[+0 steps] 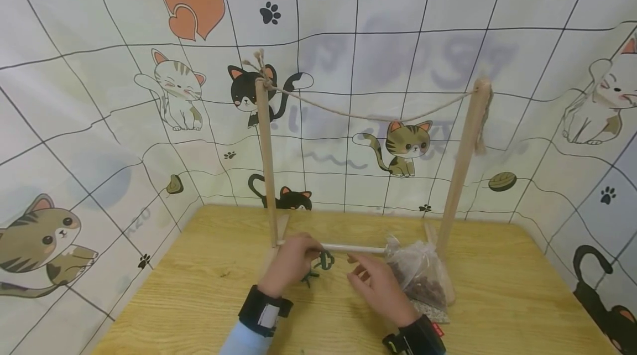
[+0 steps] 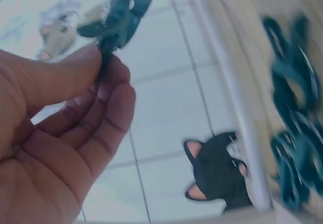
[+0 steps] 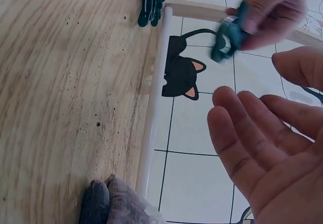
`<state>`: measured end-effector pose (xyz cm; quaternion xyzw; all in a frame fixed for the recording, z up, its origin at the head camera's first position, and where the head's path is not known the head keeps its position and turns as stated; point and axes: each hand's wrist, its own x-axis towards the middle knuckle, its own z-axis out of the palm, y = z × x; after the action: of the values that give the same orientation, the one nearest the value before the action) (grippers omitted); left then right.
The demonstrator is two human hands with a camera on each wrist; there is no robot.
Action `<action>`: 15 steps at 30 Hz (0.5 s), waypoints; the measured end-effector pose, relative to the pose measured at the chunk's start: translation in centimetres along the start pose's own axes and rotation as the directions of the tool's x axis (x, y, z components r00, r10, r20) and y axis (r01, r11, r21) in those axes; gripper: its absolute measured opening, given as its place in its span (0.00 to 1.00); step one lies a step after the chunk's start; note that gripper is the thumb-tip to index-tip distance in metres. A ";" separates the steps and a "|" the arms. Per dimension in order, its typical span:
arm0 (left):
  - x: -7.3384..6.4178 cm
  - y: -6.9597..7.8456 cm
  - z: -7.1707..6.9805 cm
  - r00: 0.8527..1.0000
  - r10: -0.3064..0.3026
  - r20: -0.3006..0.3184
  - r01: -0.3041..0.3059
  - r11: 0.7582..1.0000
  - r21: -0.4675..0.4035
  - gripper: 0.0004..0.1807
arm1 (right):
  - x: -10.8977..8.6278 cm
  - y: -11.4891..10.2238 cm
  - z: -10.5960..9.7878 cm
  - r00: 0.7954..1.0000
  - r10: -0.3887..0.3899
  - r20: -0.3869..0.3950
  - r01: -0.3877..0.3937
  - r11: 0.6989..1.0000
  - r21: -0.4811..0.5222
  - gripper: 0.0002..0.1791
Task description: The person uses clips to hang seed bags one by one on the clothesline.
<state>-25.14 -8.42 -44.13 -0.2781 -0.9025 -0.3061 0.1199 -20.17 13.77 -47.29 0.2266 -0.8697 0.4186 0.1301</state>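
In the head view my left hand (image 1: 290, 262) is over the table, pinching a dark green clothes peg (image 1: 325, 260) between thumb and fingertips. The left wrist view has this peg (image 2: 123, 19) upright above the fingertips, somewhat blurred. More green pegs (image 2: 295, 90) lie on the wood, partly hidden behind the left hand in the head view. My right hand (image 1: 379, 287) holds nothing. Its fingers are spread and slightly bent, a short gap from the peg, as the right wrist view of the right hand (image 3: 272, 158) also shows.
A wooden frame has a left post (image 1: 267, 161), a right post (image 1: 464, 167) and a sagging rope (image 1: 348, 116) between their tops. A pale bar (image 1: 355, 248) joins them low down. A sheer bag (image 1: 423, 283) with brown contents sits by the right hand. Cat-patterned cloth surrounds the table (image 1: 174, 288).
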 end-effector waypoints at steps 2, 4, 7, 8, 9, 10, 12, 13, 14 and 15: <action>0.0 0.9 -0.2 1.000 0.017 0.018 -0.016 0.996 -0.084 0.08 | 0.0 0.0 0.0 1.000 0.001 -0.003 -0.001 1.000 0.016 0.25; 0.0 1.6 -0.2 0.998 0.054 0.022 -0.050 0.987 -0.154 0.08 | -0.1 0.0 -0.1 1.000 -0.005 0.004 0.005 0.999 0.037 0.27; 0.0 2.3 -0.1 0.993 0.121 0.010 -0.115 0.965 -0.234 0.08 | -0.1 -0.1 -0.1 0.999 -0.037 0.017 0.035 0.996 0.076 0.31; 0.0 2.5 -0.1 0.990 0.143 0.006 -0.137 0.959 -0.249 0.08 | -0.1 -0.1 -0.1 0.999 -0.049 0.018 0.047 0.995 0.088 0.31; 0.0 2.6 0.0 0.987 0.163 0.000 -0.157 0.952 -0.263 0.08 | -0.1 -0.1 -0.1 0.998 -0.063 0.020 0.061 0.993 0.099 0.31; 0.0 2.7 0.0 0.984 0.179 -0.002 -0.172 0.946 -0.276 0.08 | -0.1 -0.2 -0.1 0.997 -0.077 0.018 0.075 0.991 0.108 0.31; 0.1 2.8 0.1 0.979 0.203 -0.005 -0.196 0.936 -0.291 0.08 | 0.0 -0.3 -0.2 0.995 -0.099 0.013 0.097 0.988 0.118 0.29; 0.1 2.8 0.2 0.977 0.214 -0.006 -0.207 0.934 -0.291 0.09 | 0.0 -0.3 -0.2 0.995 -0.104 0.010 0.102 0.987 0.121 0.28; 0.1 2.8 0.2 0.976 0.220 -0.007 -0.212 0.934 -0.287 0.08 | 0.0 -0.4 -0.2 0.995 -0.102 0.011 0.100 0.987 0.124 0.28; 0.1 2.8 0.3 0.975 0.220 -0.006 -0.213 0.936 -0.281 0.08 | 0.0 -0.4 -0.2 0.995 -0.103 0.010 0.101 0.987 0.126 0.28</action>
<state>-23.66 -6.37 -42.95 -0.3937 -0.8155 -0.4121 0.1009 -19.96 13.72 -46.90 0.2819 -0.8301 0.4633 0.1297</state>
